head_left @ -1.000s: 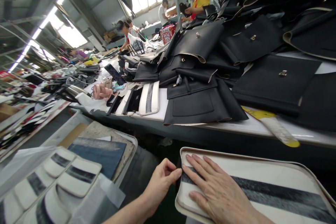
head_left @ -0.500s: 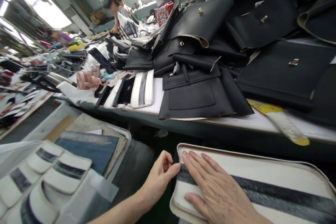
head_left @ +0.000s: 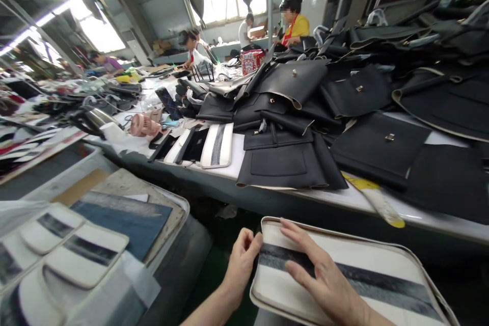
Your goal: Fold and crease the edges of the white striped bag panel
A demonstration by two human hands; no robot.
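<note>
A cream bag panel [head_left: 374, 244] with a brushed dark stripe and raised, turned-up edges lies low in front of me. At its left end, by the stripe, my left hand [head_left: 242, 260] is closed, with thumb and curled fingers pinching the edge. My right hand [head_left: 324, 275] rests over the panel's face, thumb and fingers apart, fingertips near the far rim. Smaller cream flaps [head_left: 89, 252] with similar dark stripes lie in a bin at lower left.
Black leather bag pieces [head_left: 278, 160] with metal clasps are heaped on the long table [head_left: 225, 170]. Striped pieces [head_left: 217, 145], a pink fan [head_left: 144, 125] and a yellow-ended tool [head_left: 378, 198] lie there too. A grey bin [head_left: 183, 209] with a blue board [head_left: 126, 219] stands left. People work farther back.
The view has tilted up and shifted. My right hand has lifted its flat fingers into a looser, more arched pose on the panel. My left hand stays at the panel's left edge.
</note>
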